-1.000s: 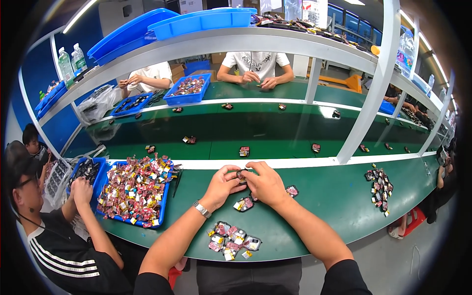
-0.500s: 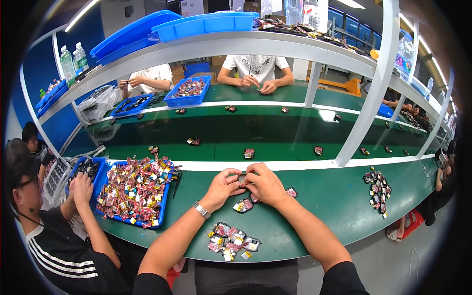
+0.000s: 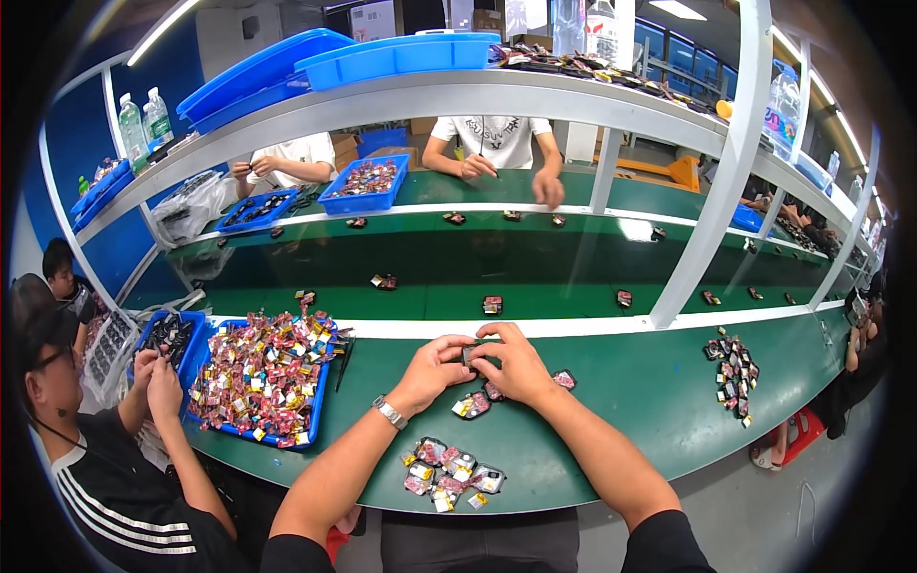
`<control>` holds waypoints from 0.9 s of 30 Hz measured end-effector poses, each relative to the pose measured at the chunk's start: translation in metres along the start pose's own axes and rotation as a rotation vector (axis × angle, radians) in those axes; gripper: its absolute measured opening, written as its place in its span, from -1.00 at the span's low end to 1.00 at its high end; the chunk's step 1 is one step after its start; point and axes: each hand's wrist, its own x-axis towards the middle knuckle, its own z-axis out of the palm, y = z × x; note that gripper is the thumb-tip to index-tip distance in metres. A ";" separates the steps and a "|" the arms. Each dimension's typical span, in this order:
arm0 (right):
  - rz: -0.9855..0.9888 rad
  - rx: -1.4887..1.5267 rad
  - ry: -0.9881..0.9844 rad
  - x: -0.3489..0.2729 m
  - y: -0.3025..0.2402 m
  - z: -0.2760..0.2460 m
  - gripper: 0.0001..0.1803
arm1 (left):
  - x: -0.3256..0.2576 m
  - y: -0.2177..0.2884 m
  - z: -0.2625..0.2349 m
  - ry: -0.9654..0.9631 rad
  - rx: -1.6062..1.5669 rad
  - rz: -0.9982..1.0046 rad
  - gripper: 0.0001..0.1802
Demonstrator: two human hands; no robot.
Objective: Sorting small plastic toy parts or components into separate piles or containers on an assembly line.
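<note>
My left hand, with a metal-banded watch on its wrist, and my right hand meet above the green table. Between their fingertips they pinch a small dark casing; its details are partly covered by the fingers. Just below the hands lie a black casing with a pink circuit board and a yellow-white piece, a similar one partly hidden by my right hand, and another to the right. A cluster of such casings rests near the table's front edge.
At left, a blue tray is heaped with small pink boards, with black tweezers beside it. A co-worker sits there. More casings lie at right. A white post and shelf stand ahead; casings dot the strip beyond.
My hands stay together, and the casing has turned slightly between my fingers. The person opposite has brought one hand down to the far rail, where another casing now lies.
</note>
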 end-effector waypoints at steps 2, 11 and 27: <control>0.015 -0.005 0.015 -0.001 -0.002 0.001 -0.89 | 0.000 0.000 -0.001 -0.040 0.047 -0.014 -0.54; -0.024 0.053 -0.070 -0.002 -0.007 -0.007 -0.90 | 0.001 0.000 -0.005 -0.036 0.012 -0.071 -0.61; 0.029 0.052 0.158 -0.007 -0.009 0.017 -0.87 | 0.001 -0.002 -0.009 -0.060 -0.091 -0.035 -0.63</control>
